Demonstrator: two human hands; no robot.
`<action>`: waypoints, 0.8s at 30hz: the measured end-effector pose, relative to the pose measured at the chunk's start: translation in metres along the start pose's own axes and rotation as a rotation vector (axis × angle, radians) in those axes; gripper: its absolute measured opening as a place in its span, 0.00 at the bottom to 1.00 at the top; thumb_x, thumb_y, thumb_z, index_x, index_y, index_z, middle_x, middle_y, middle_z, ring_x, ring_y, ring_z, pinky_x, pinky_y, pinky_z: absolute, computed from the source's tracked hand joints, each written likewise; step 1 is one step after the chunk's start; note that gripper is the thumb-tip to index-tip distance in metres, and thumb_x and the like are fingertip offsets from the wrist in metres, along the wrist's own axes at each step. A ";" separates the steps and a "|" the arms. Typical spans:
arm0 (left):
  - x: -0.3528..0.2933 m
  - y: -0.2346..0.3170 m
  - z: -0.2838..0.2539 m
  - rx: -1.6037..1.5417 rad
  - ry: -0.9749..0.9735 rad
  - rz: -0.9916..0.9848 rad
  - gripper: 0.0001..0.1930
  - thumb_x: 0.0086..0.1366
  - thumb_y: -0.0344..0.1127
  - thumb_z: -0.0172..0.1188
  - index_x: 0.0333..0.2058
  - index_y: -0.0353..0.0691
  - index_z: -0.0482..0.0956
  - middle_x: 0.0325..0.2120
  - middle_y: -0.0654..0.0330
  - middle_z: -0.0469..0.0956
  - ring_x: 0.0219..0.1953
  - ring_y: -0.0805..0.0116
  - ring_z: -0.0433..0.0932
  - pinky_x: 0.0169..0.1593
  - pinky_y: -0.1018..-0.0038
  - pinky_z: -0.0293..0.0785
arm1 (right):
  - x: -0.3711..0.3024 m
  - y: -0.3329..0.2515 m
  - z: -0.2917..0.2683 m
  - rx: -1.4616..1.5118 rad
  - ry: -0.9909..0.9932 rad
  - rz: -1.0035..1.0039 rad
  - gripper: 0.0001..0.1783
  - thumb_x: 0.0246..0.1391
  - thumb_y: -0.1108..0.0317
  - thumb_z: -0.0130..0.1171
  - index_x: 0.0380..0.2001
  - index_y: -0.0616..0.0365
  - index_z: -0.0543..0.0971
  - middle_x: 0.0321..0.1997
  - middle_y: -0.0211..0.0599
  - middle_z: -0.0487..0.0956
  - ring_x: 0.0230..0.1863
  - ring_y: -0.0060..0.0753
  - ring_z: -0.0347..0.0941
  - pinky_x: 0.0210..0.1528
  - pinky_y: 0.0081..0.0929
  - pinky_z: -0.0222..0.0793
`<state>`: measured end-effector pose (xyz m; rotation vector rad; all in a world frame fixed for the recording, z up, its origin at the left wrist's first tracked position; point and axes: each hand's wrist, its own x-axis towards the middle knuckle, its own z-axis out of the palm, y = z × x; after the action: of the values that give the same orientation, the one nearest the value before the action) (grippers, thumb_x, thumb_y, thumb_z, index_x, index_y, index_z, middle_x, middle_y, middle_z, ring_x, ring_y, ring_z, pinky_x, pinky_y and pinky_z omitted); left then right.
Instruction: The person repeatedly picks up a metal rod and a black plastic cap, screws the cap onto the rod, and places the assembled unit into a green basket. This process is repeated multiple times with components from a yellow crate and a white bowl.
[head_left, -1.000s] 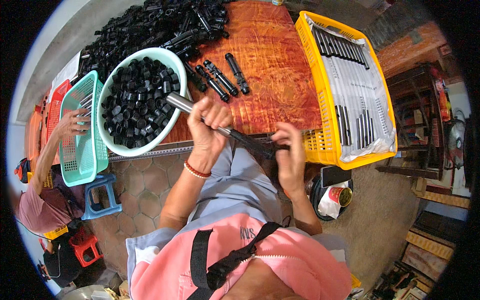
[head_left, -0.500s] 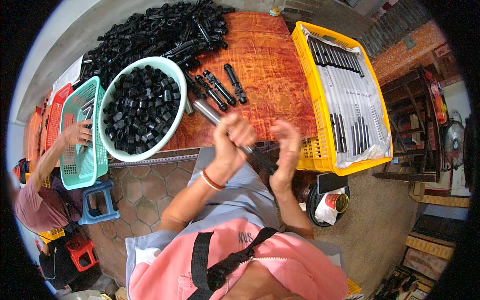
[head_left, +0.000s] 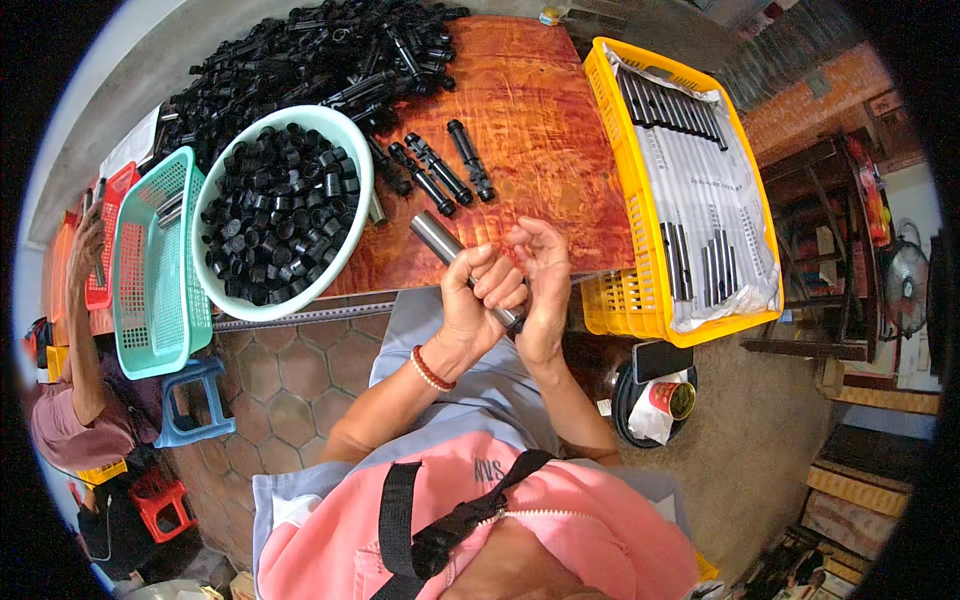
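A grey metal tube [head_left: 437, 238] is wrapped in the closed fingers of my left hand [head_left: 482, 290], slanting from upper left to lower right. Its dark lower end [head_left: 514, 324] shows below that fist, against the palm side of my right hand [head_left: 543, 290]. The right fingers are apart and loosely bent, not wrapped round the tube. Several black ribbed rod-like parts [head_left: 466, 160] lie on the reddish wooden table [head_left: 540, 110] beyond my hands. To the left, a pale green basin [head_left: 366, 190] holds many short black caps [head_left: 285, 215].
A yellow crate [head_left: 610, 180] at the right holds dark tubes on white wrapping. Black parts are heaped [head_left: 300, 60] at the back left. Past the basin stand a green basket [head_left: 150, 345] and a red basket [head_left: 122, 183], where a co-worker's hand [head_left: 88, 245] holds a tube.
My right hand has come in against the tube's lower end. Less of the black piece there sticks out. The co-worker's hand has moved from the green basket, lifting a tube leftward.
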<state>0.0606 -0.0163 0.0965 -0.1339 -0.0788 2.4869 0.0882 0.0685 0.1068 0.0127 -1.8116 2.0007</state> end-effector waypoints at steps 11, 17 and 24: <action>0.006 0.038 -0.002 -0.148 -0.051 -0.013 0.18 0.63 0.35 0.47 0.13 0.49 0.58 0.07 0.73 0.54 0.10 0.80 0.52 0.17 0.81 0.53 | -0.033 -0.019 -0.026 -0.573 -0.298 0.022 0.12 0.52 0.66 0.58 0.37 0.63 0.74 0.24 0.40 0.73 0.26 0.37 0.72 0.30 0.30 0.68; 0.004 0.037 -0.004 -0.001 -0.080 0.011 0.18 0.63 0.35 0.47 0.13 0.49 0.58 0.07 0.72 0.55 0.10 0.80 0.52 0.17 0.81 0.54 | -0.032 -0.019 -0.015 -0.790 -0.380 -0.040 0.17 0.50 0.58 0.61 0.31 0.61 0.69 0.21 0.41 0.70 0.22 0.44 0.70 0.24 0.36 0.65; 0.002 0.035 -0.007 0.018 -0.086 -0.017 0.18 0.63 0.35 0.47 0.13 0.49 0.59 0.07 0.72 0.56 0.10 0.80 0.53 0.17 0.81 0.54 | -0.036 -0.013 -0.010 -0.815 -0.375 0.003 0.17 0.52 0.57 0.58 0.27 0.60 0.66 0.23 0.46 0.71 0.25 0.51 0.71 0.24 0.41 0.65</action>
<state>0.0392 -0.0427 0.0864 -0.0181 -0.0938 2.4752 0.1284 0.0677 0.1071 0.1432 -2.7366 1.1757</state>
